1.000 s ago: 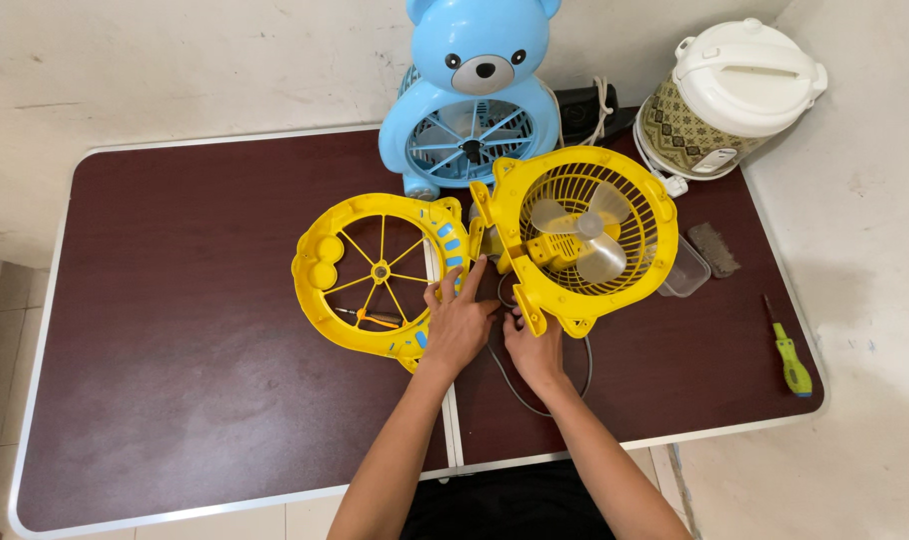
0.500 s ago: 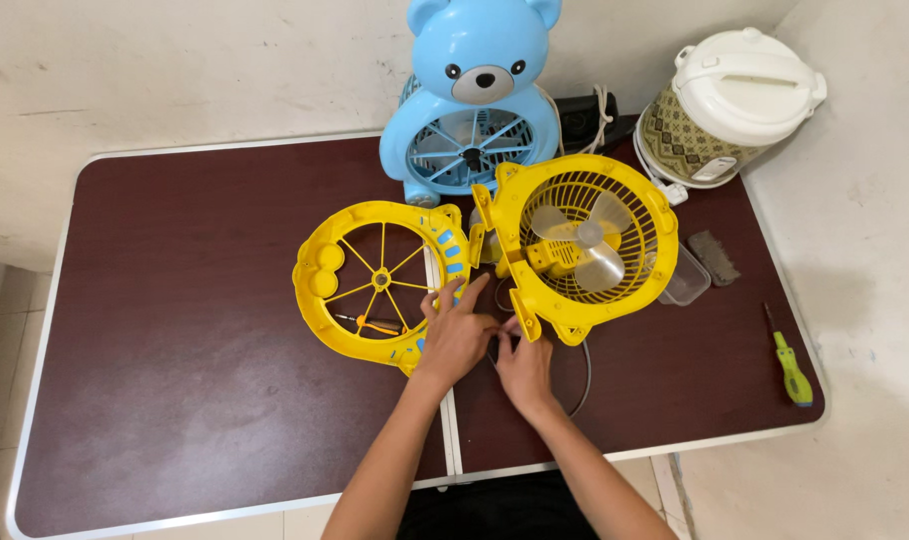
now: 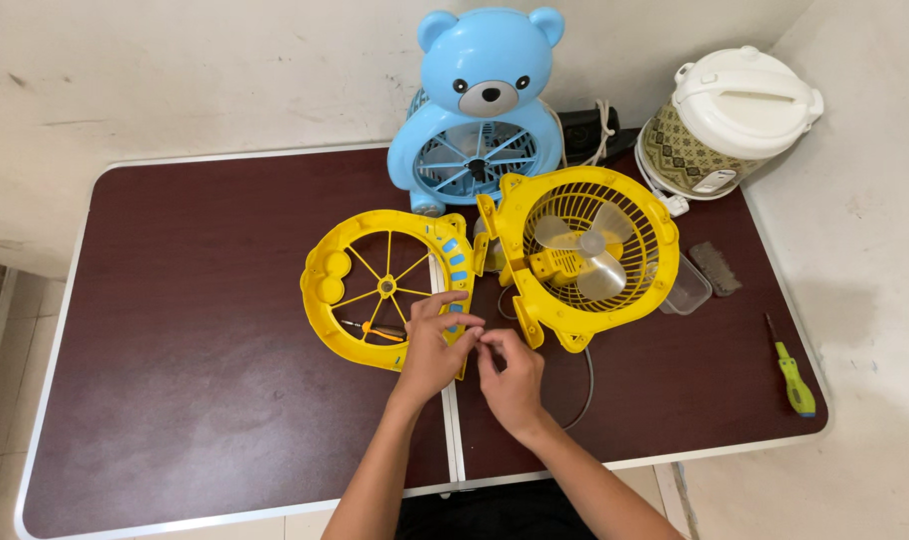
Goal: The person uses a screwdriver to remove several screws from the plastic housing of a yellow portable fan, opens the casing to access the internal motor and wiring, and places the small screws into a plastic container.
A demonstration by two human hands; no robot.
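Fingertips of left hand [image 3: 433,350] and right hand [image 3: 512,375] pinched together something tiny, unclear what, beside the round yellow plastic fan grille [image 3: 387,288] on the maroon bench [image 3: 175,300].

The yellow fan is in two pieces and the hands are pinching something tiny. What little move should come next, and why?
Probably set the tiny piece aside in the clear plastic tub. The left hand and right hand meet fingertip to fingertip at the edge of the yellow plastic front grille, which lies apart from the yellow fan body with pale blades. What they pinch is too small to tell.
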